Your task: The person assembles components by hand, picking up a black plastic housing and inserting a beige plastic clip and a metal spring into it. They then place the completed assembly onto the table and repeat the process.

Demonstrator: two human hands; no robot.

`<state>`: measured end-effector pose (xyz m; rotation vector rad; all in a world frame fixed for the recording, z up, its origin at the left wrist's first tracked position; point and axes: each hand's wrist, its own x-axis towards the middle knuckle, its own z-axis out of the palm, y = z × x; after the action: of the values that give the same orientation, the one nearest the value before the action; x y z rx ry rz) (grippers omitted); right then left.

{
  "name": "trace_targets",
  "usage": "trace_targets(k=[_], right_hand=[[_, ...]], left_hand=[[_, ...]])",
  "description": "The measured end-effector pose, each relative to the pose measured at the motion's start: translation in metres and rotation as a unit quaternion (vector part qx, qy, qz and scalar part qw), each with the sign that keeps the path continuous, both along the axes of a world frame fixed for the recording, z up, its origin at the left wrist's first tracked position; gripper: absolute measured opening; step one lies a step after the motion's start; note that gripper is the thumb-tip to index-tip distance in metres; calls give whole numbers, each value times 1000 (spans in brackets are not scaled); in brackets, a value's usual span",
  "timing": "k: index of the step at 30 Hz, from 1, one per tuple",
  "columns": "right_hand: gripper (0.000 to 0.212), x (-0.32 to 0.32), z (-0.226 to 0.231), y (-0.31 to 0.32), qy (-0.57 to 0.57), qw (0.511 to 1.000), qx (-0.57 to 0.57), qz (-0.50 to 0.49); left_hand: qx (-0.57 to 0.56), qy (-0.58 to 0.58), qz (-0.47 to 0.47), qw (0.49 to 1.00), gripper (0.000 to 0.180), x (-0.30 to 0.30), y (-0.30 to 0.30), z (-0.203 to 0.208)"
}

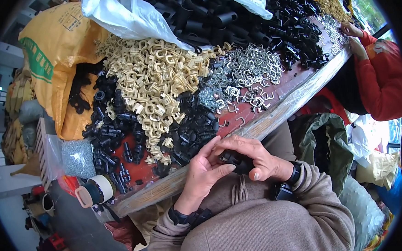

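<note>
Close to my body, past the table's wooden edge (165, 184), both hands hold a black plastic fitting (236, 162) between them. My left hand (203, 171) has its thumb and fingers closed on the fitting's left end. From the other side, my right hand (260, 157) wraps over its top, thumb along the near side. Part of the fitting is hidden by the fingers. Beyond my hands lie a heap of cream plastic clips (153, 83), a pile of bent metal clips (255, 66) and loose black plastic parts (193, 134).
A white sack (120, 10) of black tubular parts (203, 17) lies at the back. An orange woven sack (48, 56) stands left, near a bag of small metal pieces (78, 159) and a reel (96, 190). A co-worker in a red sleeve (383, 81) works at far right.
</note>
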<state>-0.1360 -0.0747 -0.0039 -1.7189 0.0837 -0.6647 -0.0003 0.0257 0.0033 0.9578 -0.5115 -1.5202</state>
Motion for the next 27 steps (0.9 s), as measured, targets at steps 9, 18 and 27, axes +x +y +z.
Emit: trace_targets(k=[9,18,27], right_hand=[[79,1,1,5,-47,996,80,-9],[79,4,2,12,-59,961,269,-15],[66,-1,1,14,-43,963,264,-37]], left_hand=[[25,20,16,999,70,-1,-2,2],[22,19,27,999,66,-3,-6,8],[31,16,27,999,67,-2,-4,3]])
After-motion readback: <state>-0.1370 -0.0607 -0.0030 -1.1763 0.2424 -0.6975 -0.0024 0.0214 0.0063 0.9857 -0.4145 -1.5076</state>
